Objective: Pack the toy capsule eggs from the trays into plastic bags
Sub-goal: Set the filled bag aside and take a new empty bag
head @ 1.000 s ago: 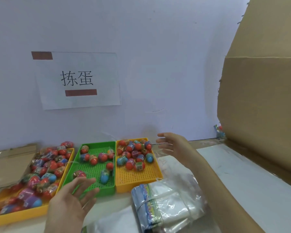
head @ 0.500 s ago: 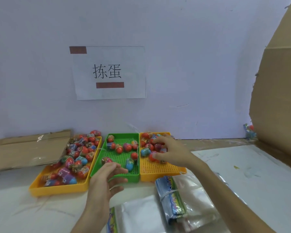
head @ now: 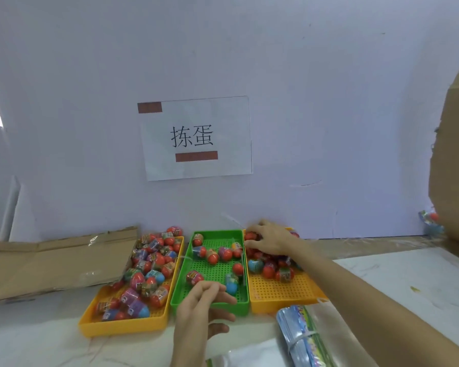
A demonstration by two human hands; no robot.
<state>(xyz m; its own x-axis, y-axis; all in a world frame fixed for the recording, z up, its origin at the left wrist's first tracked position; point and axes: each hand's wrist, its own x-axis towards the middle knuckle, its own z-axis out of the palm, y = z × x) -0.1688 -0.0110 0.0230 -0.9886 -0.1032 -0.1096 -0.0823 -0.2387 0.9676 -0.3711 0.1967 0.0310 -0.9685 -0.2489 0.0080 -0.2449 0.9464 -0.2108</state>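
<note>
The desk (head: pixel 408 276) carries three trays, a green tray (head: pixel 210 308) with about nine eggs (head: pixel 212 256) between a left yellow tray (head: pixel 122 328) and a right yellow tray (head: pixel 276 290) whose heaps are too crowded to count, plus one bundle of bags (head: pixel 300 337), beside one paper sign (head: pixel 223 115) with two tape strips (head: pixel 196 156) and two hands, a left hand (head: pixel 202 305) and a right hand (head: pixel 270 241).

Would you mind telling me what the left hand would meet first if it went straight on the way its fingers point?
Most likely the blue capsule egg in the green tray, just ahead of the left hand; depth is uncertain.
</note>
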